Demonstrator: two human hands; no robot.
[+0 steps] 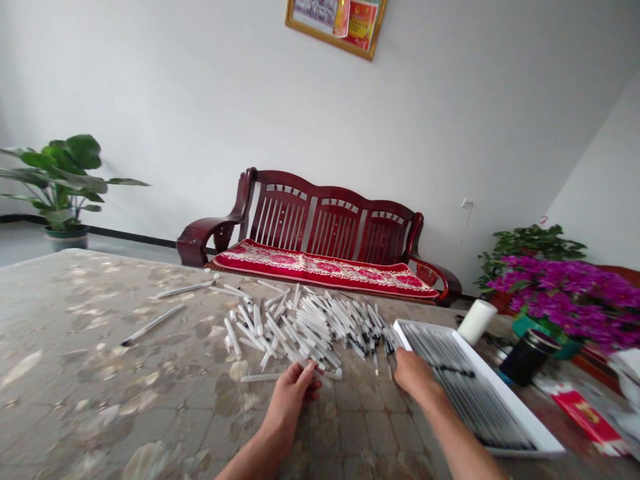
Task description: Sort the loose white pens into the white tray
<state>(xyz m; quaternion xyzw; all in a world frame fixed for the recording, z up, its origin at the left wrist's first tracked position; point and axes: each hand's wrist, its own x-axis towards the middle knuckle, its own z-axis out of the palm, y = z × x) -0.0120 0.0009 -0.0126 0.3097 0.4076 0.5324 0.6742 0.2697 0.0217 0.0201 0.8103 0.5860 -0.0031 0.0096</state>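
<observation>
My left hand is closed in front of the pile, thumb against the bent fingers. A pale slim piece shows beside its fingertips, but whether it is gripped is unclear. One white pen barrel lies just left of that hand. Across the middle spreads a heap of white pen parts, with darker-tipped pieces towards its right. My right hand reaches to those pieces, by the left edge of a white box filled with rows of clear pens. Its fingertips are hidden.
Two separate pens lie on the patterned tabletop at left. Beyond the box stand a white roll, a black cup and purple flowers. A red packet lies at right. A wooden bench stands behind.
</observation>
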